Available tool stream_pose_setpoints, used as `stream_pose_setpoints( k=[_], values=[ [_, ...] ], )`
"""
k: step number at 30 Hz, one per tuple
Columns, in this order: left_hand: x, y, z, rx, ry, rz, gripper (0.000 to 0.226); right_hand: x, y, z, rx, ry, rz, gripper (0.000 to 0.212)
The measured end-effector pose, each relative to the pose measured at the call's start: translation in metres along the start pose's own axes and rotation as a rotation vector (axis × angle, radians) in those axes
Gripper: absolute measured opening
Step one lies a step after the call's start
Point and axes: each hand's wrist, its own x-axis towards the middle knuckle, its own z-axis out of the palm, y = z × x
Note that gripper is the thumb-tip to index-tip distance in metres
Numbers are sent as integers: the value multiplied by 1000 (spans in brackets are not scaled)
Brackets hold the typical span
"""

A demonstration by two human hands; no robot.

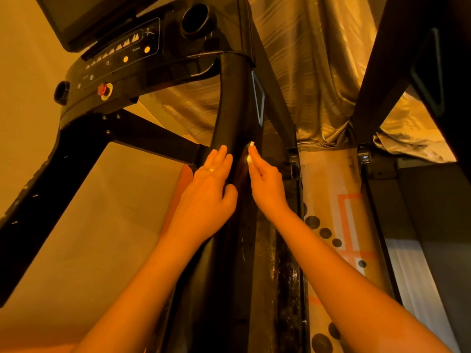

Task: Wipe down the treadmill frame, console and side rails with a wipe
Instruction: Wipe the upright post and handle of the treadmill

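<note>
A white wipe (251, 151) is pinched in the right hand (266, 186) and held against the black post (230, 103). The left hand (209, 189) is laid flat on the post, its grip apart.

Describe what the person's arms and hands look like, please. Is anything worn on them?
The left arm and the right arm are bare as far as the picture shows: no sleeves, gloves, watch or bracelet. The left hand wears one shiny ring on a finger. The right hand wears nothing visible.
</note>
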Motion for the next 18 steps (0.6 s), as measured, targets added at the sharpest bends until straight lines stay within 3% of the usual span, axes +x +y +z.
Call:
stream_pose_setpoints(
  k=[4,11,18],
  values=[
    [1,0,-1,7,-2,0,63,-36,5,3,52,-22,-43,44],
    [0,-2,0,-1,-3,5,62,-5,4,2,-16,22,1,44],
    [-2,-4,1,-18,-7,7,59,-61,8,10,72,7,-35,45]
  ],
)
